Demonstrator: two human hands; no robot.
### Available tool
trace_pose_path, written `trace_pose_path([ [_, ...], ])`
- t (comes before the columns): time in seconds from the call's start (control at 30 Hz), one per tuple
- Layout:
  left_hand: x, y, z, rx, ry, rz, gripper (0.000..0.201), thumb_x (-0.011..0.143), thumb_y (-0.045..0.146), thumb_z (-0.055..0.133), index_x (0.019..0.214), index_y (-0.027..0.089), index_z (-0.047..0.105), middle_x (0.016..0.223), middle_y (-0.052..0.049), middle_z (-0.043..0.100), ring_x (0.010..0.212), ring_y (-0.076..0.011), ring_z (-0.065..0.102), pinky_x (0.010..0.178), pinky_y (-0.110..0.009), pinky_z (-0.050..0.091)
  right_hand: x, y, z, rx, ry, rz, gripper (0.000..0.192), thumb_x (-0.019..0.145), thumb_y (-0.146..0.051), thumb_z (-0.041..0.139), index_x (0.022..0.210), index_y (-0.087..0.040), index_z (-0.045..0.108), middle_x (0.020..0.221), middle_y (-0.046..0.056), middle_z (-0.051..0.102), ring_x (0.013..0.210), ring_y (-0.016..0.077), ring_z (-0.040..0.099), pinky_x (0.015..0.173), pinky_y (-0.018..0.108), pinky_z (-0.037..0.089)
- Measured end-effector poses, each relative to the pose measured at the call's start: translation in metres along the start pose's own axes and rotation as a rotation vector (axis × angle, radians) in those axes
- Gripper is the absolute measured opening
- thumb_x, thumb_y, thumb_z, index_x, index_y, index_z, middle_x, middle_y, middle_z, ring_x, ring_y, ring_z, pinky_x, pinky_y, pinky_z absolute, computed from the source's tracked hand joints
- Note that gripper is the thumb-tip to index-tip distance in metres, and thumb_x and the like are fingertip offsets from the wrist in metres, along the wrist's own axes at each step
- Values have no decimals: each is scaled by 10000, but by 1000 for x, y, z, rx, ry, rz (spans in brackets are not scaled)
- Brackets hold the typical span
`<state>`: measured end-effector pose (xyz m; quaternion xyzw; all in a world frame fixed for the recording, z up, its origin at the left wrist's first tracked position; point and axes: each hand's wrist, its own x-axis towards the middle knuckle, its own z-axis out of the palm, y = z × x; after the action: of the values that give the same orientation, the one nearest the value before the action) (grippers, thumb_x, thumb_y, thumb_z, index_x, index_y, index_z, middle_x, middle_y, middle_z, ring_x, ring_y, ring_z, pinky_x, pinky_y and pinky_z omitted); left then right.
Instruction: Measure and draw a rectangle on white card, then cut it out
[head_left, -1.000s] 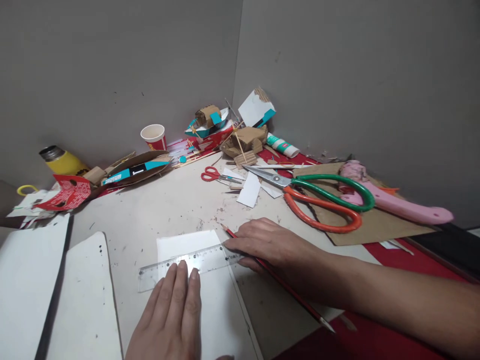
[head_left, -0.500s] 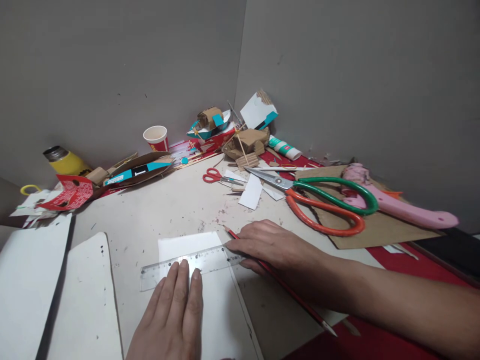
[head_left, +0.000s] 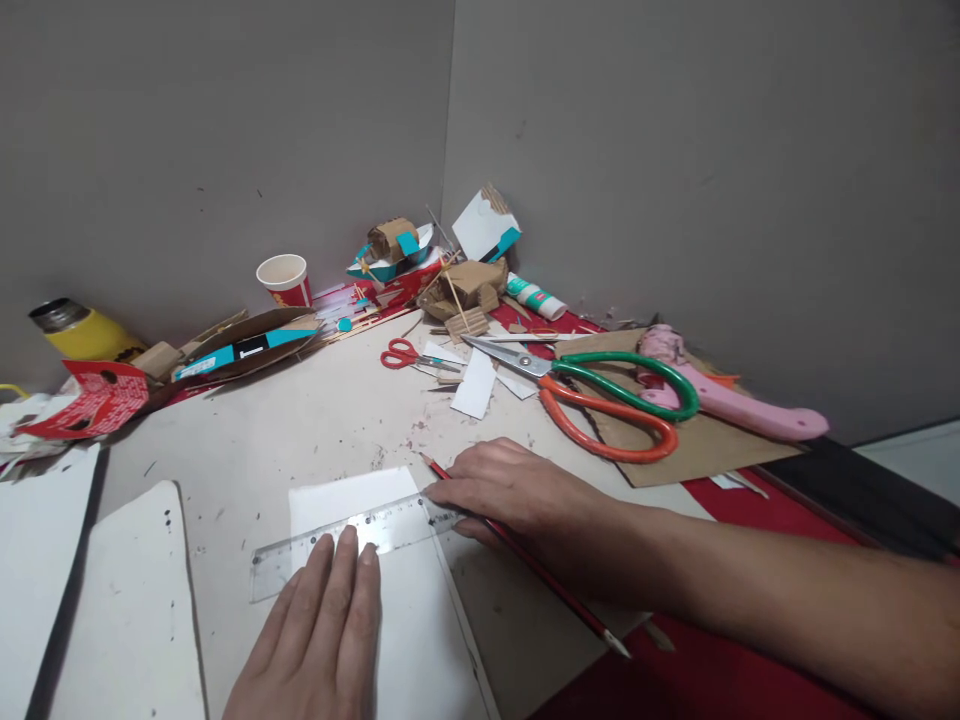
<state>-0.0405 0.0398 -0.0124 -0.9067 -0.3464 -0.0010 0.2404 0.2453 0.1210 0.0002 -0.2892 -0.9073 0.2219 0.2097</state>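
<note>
A clear plastic ruler [head_left: 300,550] lies across a white sheet of card [head_left: 405,610] on the table. My left hand [head_left: 322,635] lies flat with its fingertips pressing on the ruler's middle. My right hand [head_left: 517,490] rests at the ruler's right end and holds a red pencil [head_left: 540,565]; the pencil's far tip points up past the card's top right corner.
Large scissors with green and orange handles [head_left: 607,395] lie on brown cardboard beside a pink-handled tool [head_left: 731,400]. Small red scissors [head_left: 401,353], a paper cup [head_left: 285,280], a yellow flask [head_left: 82,335], a glue tube [head_left: 536,297] and cardboard models crowd the back. White card pieces [head_left: 127,610] lie at left.
The view has swung slightly right, so everything sits further left in the frame. Both hands, the ruler and the pencil keep their places on the card.
</note>
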Motion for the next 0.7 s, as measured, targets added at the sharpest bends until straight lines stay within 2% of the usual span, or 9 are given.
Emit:
trace_pose_path([
  [0.2, 3, -2, 0, 0, 8, 5, 1065, 804, 804, 384, 1518, 24, 254, 1443, -189, 512, 1266, -330, 548, 947, -399, 436, 0, 0, -1, 10, 1, -1, 323, 919, -91, 536, 1225, -182, 580, 1047, 90, 651, 963, 213, 547, 883, 357, 394],
  [0.4, 4, -2, -2, 1, 13, 3, 1018, 787, 811, 404, 1474, 61, 368, 1434, -185, 525, 1254, -332, 560, 945, -395, 433, 0, 1, 0, 4, 9, -4, 289, 944, -135, 526, 1224, -176, 585, 1039, 95, 664, 956, 213, 563, 884, 371, 412],
  [0.53, 7, -1, -8, -21, 0, -17, 975, 792, 797, 418, 1444, 72, 418, 1433, -186, 524, 1250, -335, 566, 939, -385, 451, 1, 0, 1, 10, 99, -42, 257, 974, -209, 519, 1216, -162, 590, 1037, 111, 688, 960, 211, 597, 874, 367, 460],
  [0.63, 12, 1, -12, -52, 3, -39, 932, 803, 769, 435, 1420, 70, 446, 1403, -194, 552, 1223, -334, 589, 911, -375, 475, 5, -11, -11, 60, 206, 18, 253, 987, -209, 478, 1201, -175, 609, 1045, 108, 710, 958, 196, 639, 836, 328, 510],
  [0.7, 14, 2, -13, -75, 29, -47, 915, 795, 756, 458, 1383, 55, 480, 1360, -213, 585, 1190, -345, 611, 895, -384, 486, 12, -23, -23, 158, 198, 121, 264, 995, -246, 467, 1188, -193, 640, 1019, 91, 727, 927, 194, 672, 806, 311, 532],
])
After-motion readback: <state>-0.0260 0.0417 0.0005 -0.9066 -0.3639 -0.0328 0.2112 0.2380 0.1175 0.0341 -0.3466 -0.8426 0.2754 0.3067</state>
